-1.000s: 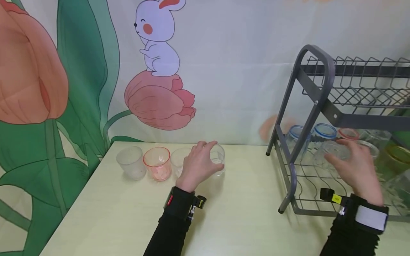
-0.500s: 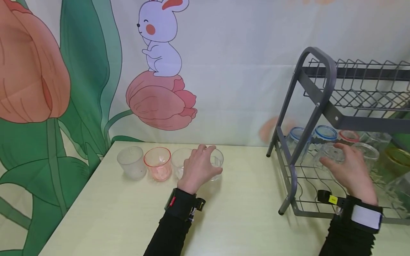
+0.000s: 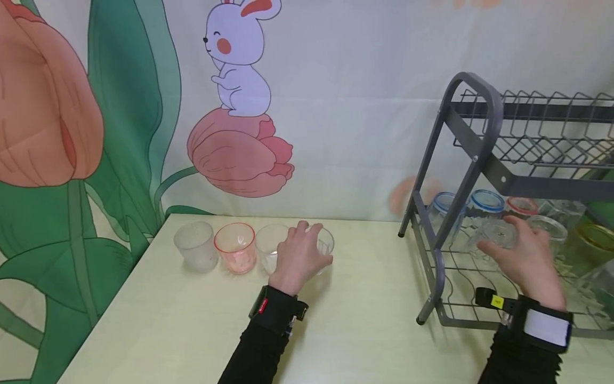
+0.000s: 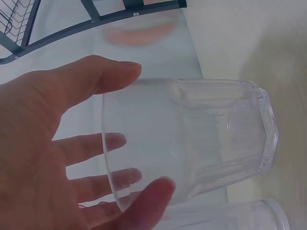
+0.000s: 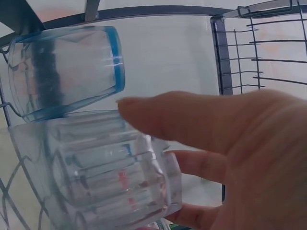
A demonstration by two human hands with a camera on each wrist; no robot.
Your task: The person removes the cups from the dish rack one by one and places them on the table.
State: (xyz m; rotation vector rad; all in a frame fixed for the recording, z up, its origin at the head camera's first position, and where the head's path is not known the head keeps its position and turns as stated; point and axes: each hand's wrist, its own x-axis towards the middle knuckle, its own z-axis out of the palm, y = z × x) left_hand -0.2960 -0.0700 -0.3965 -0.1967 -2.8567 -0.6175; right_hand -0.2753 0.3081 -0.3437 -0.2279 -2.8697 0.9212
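- Head view: the left hand (image 3: 299, 256) gripped the left clear tumbler (image 3: 326, 242) around its upper part, at the right end of a row on the pale table (image 3: 374, 298).
- That tumbler was upright, mouth up and base toward the tabletop, its long axis close to vertical; whether the base touched the table could not be told.
- Leftward from it in the row stood a clear tumbler (image 3: 268, 246), a red-rimmed tumbler (image 3: 236, 248) and a frosted tumbler (image 3: 196, 248), all with their mouths up.
- The right hand (image 3: 527, 253) gripped the right clear tumbler (image 3: 496, 234) inside the lower tier of the grey wire rack (image 3: 551, 186).
- That tumbler was upside down, base up by the fingers, mouth toward the wire floor.
- Behind it stood a blue-ringed glass (image 3: 486, 201); a yellow glass (image 3: 595, 234) stood farther right.
- Left wrist view: the left clear tumbler's long axis ran sideways across the picture, with the rim near the palm and the thick, faceted base at the far end.
- Right wrist view: the right clear tumbler's fluted body also lay sideways in the picture, its narrower base within the fingers, its wider mouth end pointing away toward the wires.
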